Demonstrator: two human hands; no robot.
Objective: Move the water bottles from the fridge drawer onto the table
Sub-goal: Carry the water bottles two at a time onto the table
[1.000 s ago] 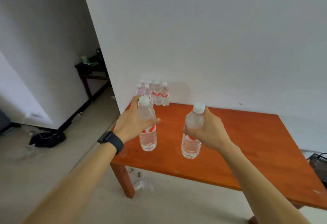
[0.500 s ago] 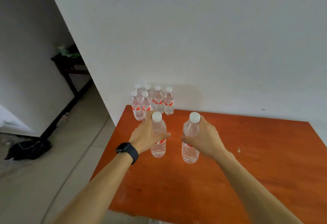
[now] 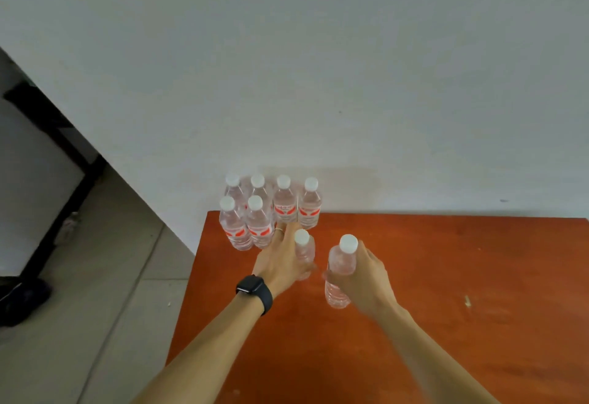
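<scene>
Each of my hands holds a clear water bottle with a white cap over the orange-brown table point(image 3: 446, 308). My left hand point(image 3: 280, 263), with a black watch on the wrist, grips the left bottle point(image 3: 304, 249) just in front of the group of bottles. My right hand point(image 3: 363, 276) grips the right bottle point(image 3: 341, 268) around its middle, upright, its base near the tabletop. Several bottles point(image 3: 271, 209) with red-and-white labels stand in two rows at the table's far left corner against the wall. The fridge drawer is out of view.
A white wall point(image 3: 318, 68) runs along the table's far edge. Left of the table lies a pale tiled floor point(image 3: 95, 308) with a dark object point(image 3: 22, 301) on it and a dark furniture frame point(image 3: 63, 148) behind.
Both hands have carried their bottles forward over the table toward the standing group. The left bottle now sits close behind the front row. The camera has moved closer and tilted down.
</scene>
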